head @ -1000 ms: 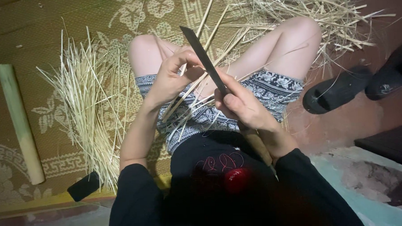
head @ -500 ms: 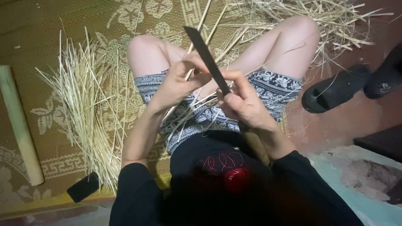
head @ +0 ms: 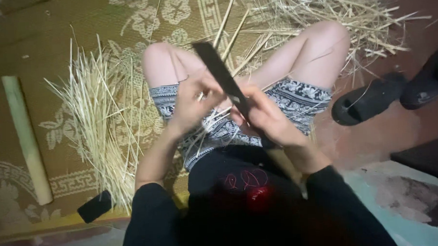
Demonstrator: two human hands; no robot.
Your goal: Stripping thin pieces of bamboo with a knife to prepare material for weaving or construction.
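Your right hand (head: 265, 119) keeps its fingers wrapped around the handle of the long dark blade (head: 222, 72), which points up toward 11 o'clock over your lap. Compared with a moment ago, the blade has tipped a little more to the left and its tip now sits between your knees. Your left hand (head: 194, 102) has slid closer in, so it now meets the blade at its 8 o'clock side, fingers pinched narrow on a thin pale strip (head: 204, 93); whether the edge is biting into the strip is too blurred to tell. I judge from this that you are drawing the strip along the edge to pare it. The bundle of split slivers (head: 100, 127) lies at 9 o'clock of your hands on the patterned mat (head: 55, 27), the bamboo pole (head: 25, 137) beyond it, unmoved.
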